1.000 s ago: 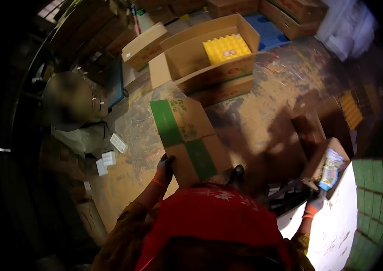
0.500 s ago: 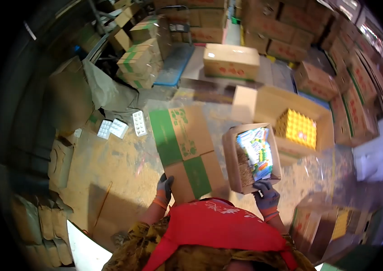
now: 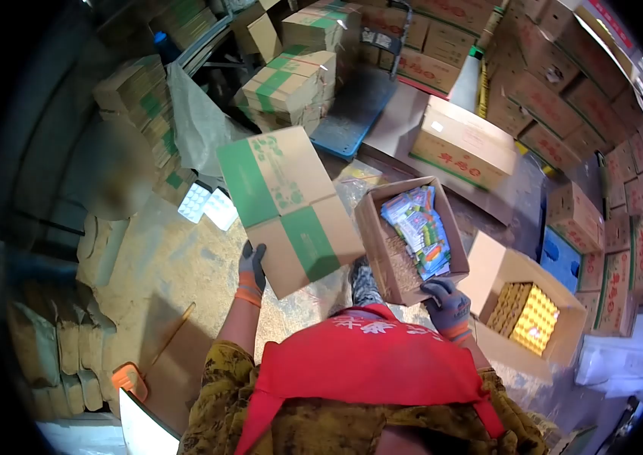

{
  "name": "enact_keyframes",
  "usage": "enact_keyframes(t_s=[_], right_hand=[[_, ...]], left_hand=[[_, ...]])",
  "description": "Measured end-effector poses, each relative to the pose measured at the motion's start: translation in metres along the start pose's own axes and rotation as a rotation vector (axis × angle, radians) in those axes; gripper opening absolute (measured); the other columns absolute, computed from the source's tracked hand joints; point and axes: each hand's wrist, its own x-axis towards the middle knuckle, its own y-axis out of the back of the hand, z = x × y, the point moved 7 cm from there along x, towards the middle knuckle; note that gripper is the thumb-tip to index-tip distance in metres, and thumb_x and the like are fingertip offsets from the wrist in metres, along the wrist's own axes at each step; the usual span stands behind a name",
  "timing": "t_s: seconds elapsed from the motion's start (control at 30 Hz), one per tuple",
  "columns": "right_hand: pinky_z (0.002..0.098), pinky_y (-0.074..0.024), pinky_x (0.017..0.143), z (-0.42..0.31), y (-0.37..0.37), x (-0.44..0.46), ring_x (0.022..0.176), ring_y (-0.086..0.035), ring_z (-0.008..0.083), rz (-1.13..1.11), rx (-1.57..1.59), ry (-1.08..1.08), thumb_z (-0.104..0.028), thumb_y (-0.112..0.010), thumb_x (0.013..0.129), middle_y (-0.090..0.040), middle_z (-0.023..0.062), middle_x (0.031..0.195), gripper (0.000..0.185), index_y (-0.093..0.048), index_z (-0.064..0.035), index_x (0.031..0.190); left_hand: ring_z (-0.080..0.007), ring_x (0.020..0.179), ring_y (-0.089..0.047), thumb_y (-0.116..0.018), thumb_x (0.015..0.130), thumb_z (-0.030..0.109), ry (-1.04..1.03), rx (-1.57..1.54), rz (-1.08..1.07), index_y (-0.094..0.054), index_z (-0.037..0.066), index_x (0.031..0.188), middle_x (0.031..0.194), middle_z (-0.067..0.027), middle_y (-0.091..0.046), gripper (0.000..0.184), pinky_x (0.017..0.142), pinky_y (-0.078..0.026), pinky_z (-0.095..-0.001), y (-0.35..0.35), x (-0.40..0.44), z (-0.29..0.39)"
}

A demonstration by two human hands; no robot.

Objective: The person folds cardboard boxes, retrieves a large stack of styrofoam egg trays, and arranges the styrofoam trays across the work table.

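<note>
Head: left fingers (image 3: 248,255) hold a printed carton (image 3: 288,208), right fingers (image 3: 437,287) an open box (image 3: 372,235).

No wording reads with certainty: red Chinese-style characters mark the long brown cardboard carton (image 3: 464,142) beyond and right of the rectangular green-and-brown cardboard box (image 3: 287,214); white ones cross the red cloth apron (image 3: 371,368) below it.

Matt cardboard carton (image 3: 287,212), packets (image 3: 421,231) — glossy plastic

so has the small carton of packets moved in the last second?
Yes, leftward in view: a second ago the small carton was right of the large open carton with yellow trays; now it's left of it.
</note>
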Motion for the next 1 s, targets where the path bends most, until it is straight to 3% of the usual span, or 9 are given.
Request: enact_keyframes(t_s=[0.13,0.23,0.43,0.57,0.6,0.63,0.7,0.77,1.0], right_hand=[[0.0412,-0.0552,0.075,0.052,-0.035,0.138,0.090,-0.068,0.0328,-0.033,0.045,0.001,-0.012,-0.074,0.077,-0.069,0.0096,0.105,0.025,-0.071,-0.0138,0.102],[0.0409,-0.0548,0.075,0.067,-0.055,0.234,0.090,-0.068,0.0338,-0.151,0.084,-0.095,-0.013,-0.073,0.079,-0.068,0.0104,0.104,0.023,-0.071,-0.0123,0.102],[0.0378,-0.0538,0.075,0.059,-0.091,0.416,0.090,-0.068,0.0306,-0.194,0.104,0.023,-0.010,-0.071,0.078,-0.068,0.0073,0.104,0.027,-0.070,-0.0134,0.105],[0.0374,-0.0538,0.075,0.054,-0.121,0.498,0.088,-0.068,0.0304,-0.148,0.101,-0.027,-0.009,-0.073,0.077,-0.068,0.0082,0.104,0.027,-0.071,-0.0126,0.104],[0.0372,-0.0540,0.075,0.050,-0.128,0.518,0.087,-0.068,0.0304,-0.127,0.095,-0.055,-0.009,-0.073,0.077,-0.068,0.0084,0.103,0.027,-0.071,-0.0124,0.104],[0.0367,-0.0541,0.074,0.047,-0.135,0.534,0.086,-0.068,0.0296,-0.110,0.087,-0.101,-0.009,-0.073,0.078,-0.068,0.0083,0.103,0.027,-0.071,-0.0119,0.104],[0.0357,-0.0543,0.072,0.038,-0.142,0.554,0.083,-0.069,0.0279,-0.083,0.062,-0.192,-0.009,-0.074,0.078,-0.068,0.0082,0.102,0.026,-0.071,-0.0110,0.104],[0.0331,-0.0553,0.068,0.033,-0.156,0.577,0.081,-0.070,0.0219,-0.086,-0.008,-0.266,-0.007,-0.073,0.080,-0.068,0.0066,0.101,0.025,-0.071,-0.0094,0.105],[0.0318,-0.0568,0.068,0.014,-0.168,0.618,0.082,-0.071,0.0234,-0.011,0.067,-0.459,-0.003,-0.073,0.079,-0.066,0.0098,0.105,0.028,-0.071,-0.0071,0.107]], left_hand=[[-0.0235,0.108,-0.064,-0.064,0.093,0.007,0.013,-0.137,0.114,-0.053,0.003,0.137,0.124,-0.0083,-0.064,0.046,0.092,-0.053,-0.0357,-0.026,0.090,0.071],[-0.0226,0.107,-0.064,-0.065,0.093,0.008,-0.081,0.002,0.237,-0.053,0.003,0.136,0.124,-0.0082,-0.064,0.045,0.092,-0.053,-0.0353,-0.012,0.146,0.111],[-0.0167,0.108,-0.062,-0.064,0.095,0.006,-0.348,0.217,0.376,-0.054,-0.001,0.137,0.127,-0.0084,-0.064,0.044,0.092,-0.051,-0.0308,-0.019,0.245,0.219],[-0.0240,0.100,-0.064,-0.067,0.088,0.006,-0.586,0.910,0.431,-0.056,0.005,0.137,0.122,-0.0126,-0.063,0.051,0.087,-0.052,-0.0320,-0.101,0.350,0.284],[-0.0319,0.100,-0.062,-0.069,0.083,0.006,-0.631,1.052,0.400,-0.058,0.008,0.136,0.119,-0.0166,-0.061,0.054,0.087,-0.051,-0.0368,-0.121,0.388,0.289],[-0.0362,0.107,-0.058,-0.068,0.080,0.006,-0.915,1.215,0.364,-0.058,0.007,0.135,0.121,-0.0176,-0.060,0.055,0.094,-0.048,-0.0437,-0.150,0.414,0.297],[-0.0383,0.116,-0.053,-0.068,0.079,0.005,-0.975,1.271,0.313,-0.057,0.006,0.136,0.129,-0.0197,-0.056,0.058,0.103,-0.042,-0.0453,-0.178,0.468,0.291],[-0.0395,0.118,-0.051,-0.067,0.079,0.006,-0.826,1.358,0.214,-0.055,0.007,0.137,0.132,-0.0194,-0.054,0.060,0.104,-0.041,-0.0472,-0.201,0.531,0.285],[-0.0360,0.120,-0.053,-0.063,0.083,0.004,-0.855,1.256,-0.140,-0.056,0.003,0.135,0.129,-0.0189,-0.057,0.053,0.105,-0.040,-0.0454,-0.237,0.592,0.332]])
